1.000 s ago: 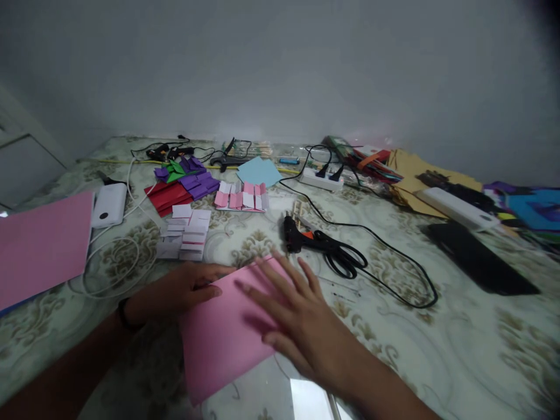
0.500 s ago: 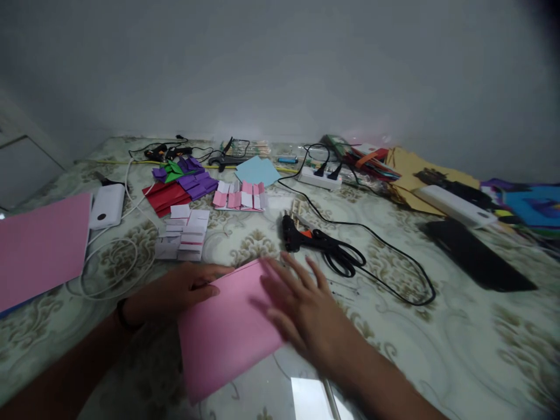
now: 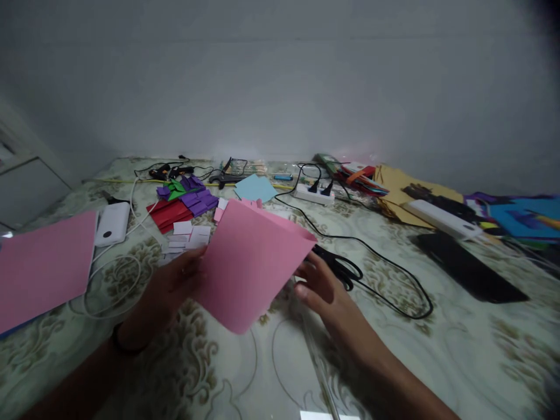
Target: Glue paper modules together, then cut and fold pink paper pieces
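A folded sheet of pink paper (image 3: pixel 254 262) is held up over the table, tilted, with its folded layers parting at the upper right. My left hand (image 3: pixel 177 283) grips its left edge, and the fingertips are partly hidden behind it. At the right corner of the sheet is my right hand (image 3: pixel 326 291), its thumb and fingers apart; the fingertips reach the edge, and whether they touch it is hard to make out. Black-handled scissors (image 3: pixel 343 268) lie just beyond that hand, partly covered. Folded white paper pieces (image 3: pixel 188 236) rest behind my left hand.
A larger pink sheet (image 3: pixel 48 262) and a white power bank (image 3: pixel 112 223) lie at the left. Red folded paper (image 3: pixel 170 214), purple paper (image 3: pixel 199 200) and light blue paper (image 3: pixel 255 188) are farther back. A power strip (image 3: pixel 314 193) trails a black cable. A black phone-like slab (image 3: pixel 470 265) lies right.
The pink paper has come up off the table and turned, now covering the glue gun and much of the pink-and-white folded pieces. My right hand has moved from its surface to its right edge.
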`<action>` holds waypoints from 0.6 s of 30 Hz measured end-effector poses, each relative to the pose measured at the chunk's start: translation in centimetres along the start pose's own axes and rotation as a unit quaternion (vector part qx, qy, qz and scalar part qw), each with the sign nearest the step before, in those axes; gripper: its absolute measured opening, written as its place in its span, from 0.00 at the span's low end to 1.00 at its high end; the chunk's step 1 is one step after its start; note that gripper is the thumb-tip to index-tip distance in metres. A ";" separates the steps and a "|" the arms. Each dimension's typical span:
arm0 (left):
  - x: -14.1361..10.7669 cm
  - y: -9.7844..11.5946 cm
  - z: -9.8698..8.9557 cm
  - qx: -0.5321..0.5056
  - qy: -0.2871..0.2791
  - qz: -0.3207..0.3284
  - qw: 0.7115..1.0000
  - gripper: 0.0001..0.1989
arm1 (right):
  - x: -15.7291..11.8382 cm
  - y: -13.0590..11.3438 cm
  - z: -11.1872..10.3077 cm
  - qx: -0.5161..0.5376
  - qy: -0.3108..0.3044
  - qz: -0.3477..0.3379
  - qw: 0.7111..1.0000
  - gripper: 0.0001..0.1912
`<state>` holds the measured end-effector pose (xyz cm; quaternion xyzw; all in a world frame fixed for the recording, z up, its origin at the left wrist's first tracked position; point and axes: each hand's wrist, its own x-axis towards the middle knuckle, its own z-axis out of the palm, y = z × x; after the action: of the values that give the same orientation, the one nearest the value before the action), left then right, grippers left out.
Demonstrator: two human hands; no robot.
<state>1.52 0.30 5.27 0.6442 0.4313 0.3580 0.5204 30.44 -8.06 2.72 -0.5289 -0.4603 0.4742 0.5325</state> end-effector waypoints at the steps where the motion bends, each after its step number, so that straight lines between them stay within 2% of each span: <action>1: 0.0 -0.1 0.1 0.020 -0.006 0.010 1.000 0.17 | -0.1 0.0 0.3 0.008 -0.022 -0.004 1.000 0.46; 5: 0.1 -1.1 1.0 0.165 -0.095 0.029 0.981 0.10 | -1.0 -0.5 1.3 -0.101 -0.068 -0.005 0.993 0.28; 8: -0.1 -1.6 1.5 0.213 -0.121 0.029 0.969 0.09 | -1.6 -0.7 1.5 -0.182 -0.048 -0.038 0.981 0.18; 11: -0.4 -1.4 1.4 0.225 -0.110 0.053 0.967 0.10 | -1.9 -0.6 1.4 -0.206 -0.008 -0.069 0.976 0.16; 14: -0.4 -1.1 1.2 0.250 -0.112 0.076 0.959 0.11 | -1.8 -0.8 1.4 -0.209 -0.045 -0.051 0.975 0.13; 18: -0.2 -1.1 1.6 0.252 -0.143 0.062 0.955 0.14 | -1.6 -1.4 1.8 -0.219 -0.069 -0.033 0.973 0.12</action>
<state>2.67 -0.38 3.90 0.8244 0.3876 0.1733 0.3743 28.50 -9.38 4.13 -0.5829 -0.6061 0.3792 0.3861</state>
